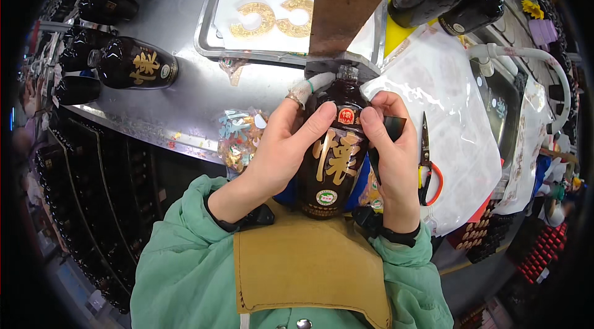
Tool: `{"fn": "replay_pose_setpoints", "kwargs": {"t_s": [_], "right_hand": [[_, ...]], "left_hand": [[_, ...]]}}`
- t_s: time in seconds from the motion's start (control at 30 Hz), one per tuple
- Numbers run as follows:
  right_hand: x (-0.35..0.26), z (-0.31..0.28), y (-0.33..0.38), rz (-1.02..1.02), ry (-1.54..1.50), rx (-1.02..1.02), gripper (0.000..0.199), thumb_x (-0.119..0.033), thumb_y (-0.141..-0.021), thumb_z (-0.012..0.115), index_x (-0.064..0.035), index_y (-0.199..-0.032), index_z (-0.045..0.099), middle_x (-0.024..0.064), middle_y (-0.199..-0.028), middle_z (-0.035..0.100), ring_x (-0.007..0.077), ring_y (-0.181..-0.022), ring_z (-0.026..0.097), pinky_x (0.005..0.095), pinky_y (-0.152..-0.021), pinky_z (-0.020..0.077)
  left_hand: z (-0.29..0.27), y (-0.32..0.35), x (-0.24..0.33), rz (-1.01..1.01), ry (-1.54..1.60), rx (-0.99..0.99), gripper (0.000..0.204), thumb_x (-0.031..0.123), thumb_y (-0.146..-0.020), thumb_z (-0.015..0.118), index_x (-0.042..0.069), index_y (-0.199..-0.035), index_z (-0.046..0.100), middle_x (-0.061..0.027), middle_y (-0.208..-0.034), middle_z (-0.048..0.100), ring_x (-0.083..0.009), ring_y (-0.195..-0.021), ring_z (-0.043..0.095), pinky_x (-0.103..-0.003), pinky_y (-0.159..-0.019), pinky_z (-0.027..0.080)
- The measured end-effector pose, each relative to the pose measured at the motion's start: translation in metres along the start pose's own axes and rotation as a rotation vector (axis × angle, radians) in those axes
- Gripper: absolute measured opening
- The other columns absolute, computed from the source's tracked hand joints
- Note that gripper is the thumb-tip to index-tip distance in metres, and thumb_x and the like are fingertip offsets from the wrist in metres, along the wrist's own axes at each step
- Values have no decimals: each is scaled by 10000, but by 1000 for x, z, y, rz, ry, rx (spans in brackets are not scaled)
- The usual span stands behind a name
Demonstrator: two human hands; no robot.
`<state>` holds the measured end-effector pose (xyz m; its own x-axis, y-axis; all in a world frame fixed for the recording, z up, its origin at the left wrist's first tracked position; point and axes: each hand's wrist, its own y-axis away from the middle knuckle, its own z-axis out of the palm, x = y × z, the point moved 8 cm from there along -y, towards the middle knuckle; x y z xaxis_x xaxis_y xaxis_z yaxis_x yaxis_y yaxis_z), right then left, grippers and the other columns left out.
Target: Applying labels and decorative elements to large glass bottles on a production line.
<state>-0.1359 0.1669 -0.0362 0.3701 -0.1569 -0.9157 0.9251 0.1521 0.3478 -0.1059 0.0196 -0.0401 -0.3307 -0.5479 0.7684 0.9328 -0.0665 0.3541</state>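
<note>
Left grip (279, 151), right grip (395, 154) on bottle (337, 159), long axis forward, neck (348, 75) foremost.

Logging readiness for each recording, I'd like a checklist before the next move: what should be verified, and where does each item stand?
1. Left grip holding the dark bottle: ok; thumb against its shoulder.
2. Right grip fully closed around it: cannot tell; thumb touches, finger contact is hidden.
3. Red label edges stuck flat: cannot tell; too small to judge.
4. Scissors apart from both grips: ok; lying to the right, unheld.
5. Scrap pile off the worktop: not ok; it lies beside the left grip.
</note>
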Motion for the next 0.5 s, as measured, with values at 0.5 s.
{"fn": "replay_pose_setpoints", "kwargs": {"t_s": [0.5], "right_hand": [[2,-1,-1,-3,-17,-1,230,-119,-949,735,-55,-1093,568,-64,-889,430,20,-818,423,168,-734,357]], "left_hand": [[-2,0,-5,-11,-51,-7,496,216,-1069,554,-4,-1491,415,-78,-1316,597,-124,-1175,573,-287,-1013,460]]}}
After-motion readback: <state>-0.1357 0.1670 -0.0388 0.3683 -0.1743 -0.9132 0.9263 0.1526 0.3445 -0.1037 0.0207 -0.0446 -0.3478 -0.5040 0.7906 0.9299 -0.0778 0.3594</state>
